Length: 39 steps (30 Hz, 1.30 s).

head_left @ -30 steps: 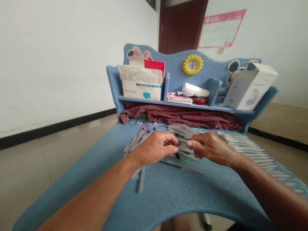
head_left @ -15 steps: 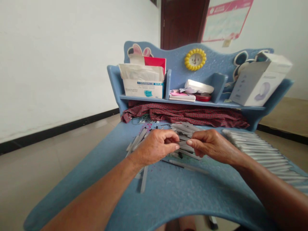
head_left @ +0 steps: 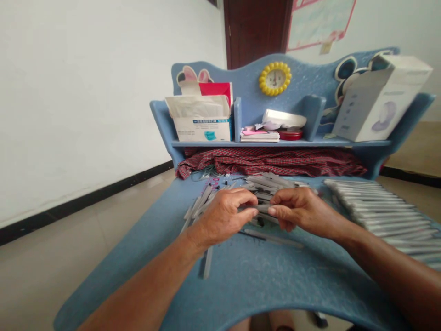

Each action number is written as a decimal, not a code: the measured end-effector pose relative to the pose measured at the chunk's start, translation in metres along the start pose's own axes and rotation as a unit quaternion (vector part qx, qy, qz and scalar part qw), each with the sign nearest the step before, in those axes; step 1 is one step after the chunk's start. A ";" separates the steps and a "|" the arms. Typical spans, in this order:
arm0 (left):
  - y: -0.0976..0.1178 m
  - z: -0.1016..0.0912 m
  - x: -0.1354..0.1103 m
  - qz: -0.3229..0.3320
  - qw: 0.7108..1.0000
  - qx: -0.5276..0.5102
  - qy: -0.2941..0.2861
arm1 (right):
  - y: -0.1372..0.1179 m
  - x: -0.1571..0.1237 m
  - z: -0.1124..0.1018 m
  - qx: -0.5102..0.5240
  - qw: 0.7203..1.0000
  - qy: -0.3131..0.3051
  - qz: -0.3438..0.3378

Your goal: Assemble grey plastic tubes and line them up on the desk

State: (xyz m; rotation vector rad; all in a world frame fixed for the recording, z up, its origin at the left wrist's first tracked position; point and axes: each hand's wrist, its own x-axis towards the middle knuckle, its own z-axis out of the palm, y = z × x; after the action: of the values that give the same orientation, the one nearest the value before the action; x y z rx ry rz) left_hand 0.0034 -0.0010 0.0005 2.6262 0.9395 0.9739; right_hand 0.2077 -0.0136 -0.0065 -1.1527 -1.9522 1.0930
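Observation:
Between my two hands lies a translucent pen barrel (head_left: pixel 263 208), seen only in its short middle stretch. My right hand (head_left: pixel 301 210) is closed in a pinch on its right end. The thumb and bent forefinger of my left hand (head_left: pixel 227 215) are closed around the left end, where the fingers hide the tip. Behind and beneath the hands is a loose heap of pen barrels (head_left: pixel 267 180) with dark parts among them. More barrels (head_left: pixel 203 197) lie beside my left hand. Nearer to me are a single barrel (head_left: pixel 207 263) and a slim pen piece (head_left: pixel 284 241).
A long row of pens (head_left: pixel 382 211) lies side by side on the right of the blue desk (head_left: pixel 275 280). Checked cloth (head_left: pixel 268 162) is bunched under the shelf. The shelf holds a mask box (head_left: pixel 201 128), papers (head_left: pixel 258 136), a red tin (head_left: pixel 290 134) and a white box (head_left: pixel 379 103).
The view has shifted slightly. My hands stay close together over the heap, and the pale barrel between their fingertips now shows more clearly.

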 end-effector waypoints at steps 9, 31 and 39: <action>-0.011 -0.012 0.004 -0.094 0.986 0.069 0.116 | 0.008 0.002 -0.027 -0.035 0.994 0.088 0.047; -0.006 0.013 0.000 -0.034 0.941 0.230 -0.246 | 0.010 0.001 -0.048 -0.004 0.991 0.119 0.055; -0.006 0.013 0.001 -0.002 0.939 0.238 -0.250 | 0.014 0.001 -0.056 0.016 0.993 0.113 0.042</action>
State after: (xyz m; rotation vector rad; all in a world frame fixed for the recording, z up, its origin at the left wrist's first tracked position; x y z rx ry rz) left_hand 0.0090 0.0045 -0.0109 3.0177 1.1431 0.0381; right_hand 0.2579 0.0099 0.0077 -1.2923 -1.7192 0.9861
